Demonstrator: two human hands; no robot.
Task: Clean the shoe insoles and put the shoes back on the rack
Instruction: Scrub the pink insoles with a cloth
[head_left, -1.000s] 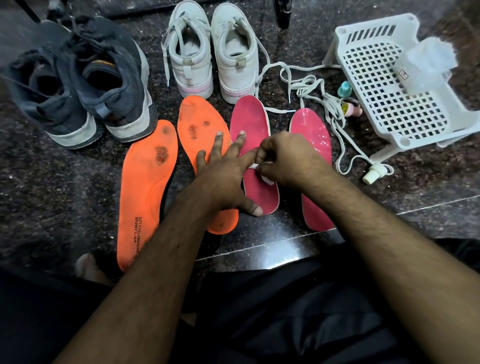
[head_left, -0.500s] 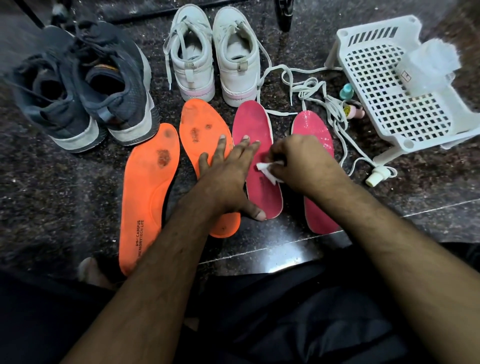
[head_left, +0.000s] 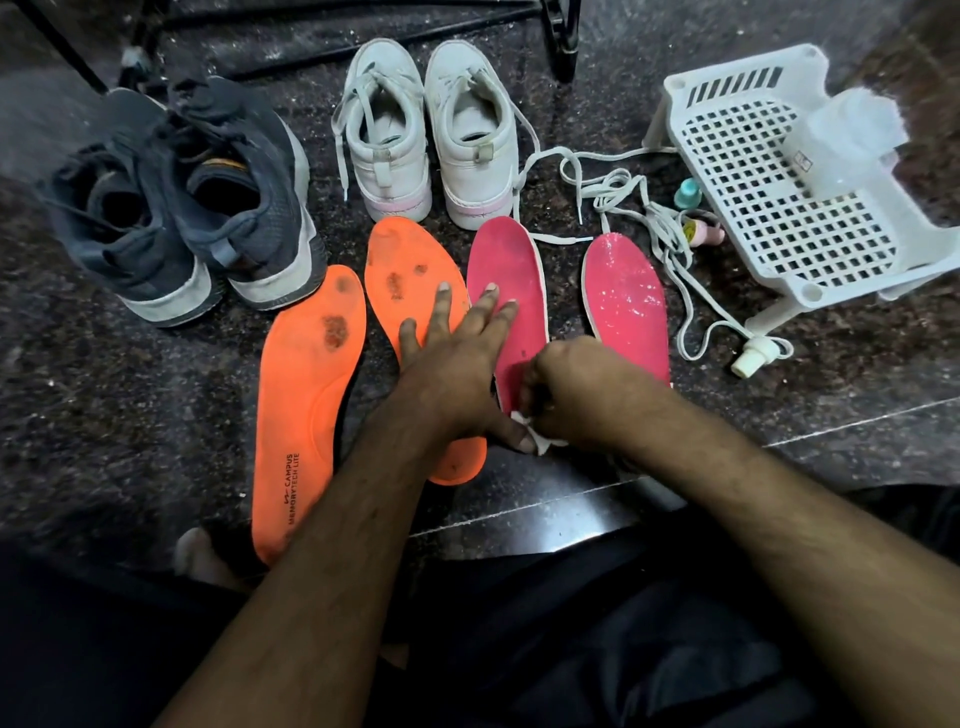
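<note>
Head view: the left hand (head_left: 457, 358) lies flat, fingers straight, pressing the left pink insole (head_left: 506, 291). Beside it, the right hand (head_left: 582, 389) pinches a white wipe (head_left: 540, 439) at that insole's heel. Left of this insole lie two stained orange insoles (head_left: 306, 389); right of it, the other pink insole (head_left: 626, 306), loose laces (head_left: 649, 218) and a white basket (head_left: 779, 171). Beyond it stand white shoes (head_left: 431, 135) and dark sneakers (head_left: 182, 197).

Head-worn view, downward, close above floor (head_left: 130, 415)
</note>
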